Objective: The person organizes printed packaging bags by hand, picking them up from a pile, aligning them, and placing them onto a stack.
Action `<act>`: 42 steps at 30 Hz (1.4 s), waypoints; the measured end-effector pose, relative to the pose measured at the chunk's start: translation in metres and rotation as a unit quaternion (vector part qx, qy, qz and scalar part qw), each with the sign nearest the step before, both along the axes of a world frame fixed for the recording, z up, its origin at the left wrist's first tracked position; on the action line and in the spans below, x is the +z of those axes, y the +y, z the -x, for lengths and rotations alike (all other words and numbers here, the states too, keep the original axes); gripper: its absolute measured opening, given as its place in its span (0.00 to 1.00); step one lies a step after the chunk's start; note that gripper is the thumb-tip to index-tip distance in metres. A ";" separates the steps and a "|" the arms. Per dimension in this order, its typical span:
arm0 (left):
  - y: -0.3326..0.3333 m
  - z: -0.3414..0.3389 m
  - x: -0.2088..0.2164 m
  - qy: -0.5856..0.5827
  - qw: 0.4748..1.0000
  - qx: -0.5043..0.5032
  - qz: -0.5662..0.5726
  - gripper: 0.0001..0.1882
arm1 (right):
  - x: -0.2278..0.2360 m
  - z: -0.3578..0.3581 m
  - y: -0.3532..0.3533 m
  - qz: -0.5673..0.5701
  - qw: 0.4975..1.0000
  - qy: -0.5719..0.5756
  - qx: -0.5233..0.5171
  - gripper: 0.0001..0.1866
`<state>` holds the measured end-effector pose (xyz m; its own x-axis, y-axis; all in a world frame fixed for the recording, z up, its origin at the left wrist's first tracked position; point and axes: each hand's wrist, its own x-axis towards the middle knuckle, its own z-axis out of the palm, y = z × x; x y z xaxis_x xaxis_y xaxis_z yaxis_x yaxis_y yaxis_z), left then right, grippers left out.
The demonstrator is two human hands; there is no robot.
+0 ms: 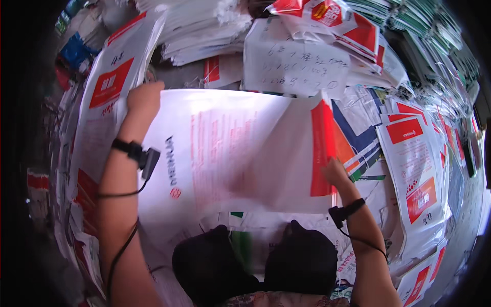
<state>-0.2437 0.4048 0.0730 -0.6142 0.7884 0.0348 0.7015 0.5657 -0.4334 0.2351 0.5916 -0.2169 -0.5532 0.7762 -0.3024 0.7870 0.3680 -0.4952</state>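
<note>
A large white sack (245, 143) with a red band along its right end and rows of red print is stretched flat in front of me, above my knees. My left hand (144, 100) is closed at its upper left corner. Lower down on the right, my right hand (335, 173) grips the red-banded edge, where the sack bends upward in a soft fold. Fingertips of both hands are partly hidden. Each wrist wears a black strap with a small device and a cable.
On the left leans a pile of flat white-and-red sacks (105, 97); a similar stack (409, 153) lies on the right. Behind are a thick white stack (204, 30), a handwritten sheet (294, 59) and a crumpled red-and-white bag (332, 23). My dark-clad knees (302, 256) are below.
</note>
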 end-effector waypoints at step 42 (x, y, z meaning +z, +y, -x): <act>-0.294 -0.097 -0.421 -0.514 0.675 0.190 -0.494 0.11 | -0.056 -0.054 -0.020 -0.190 0.980 -0.034 -0.056 0.29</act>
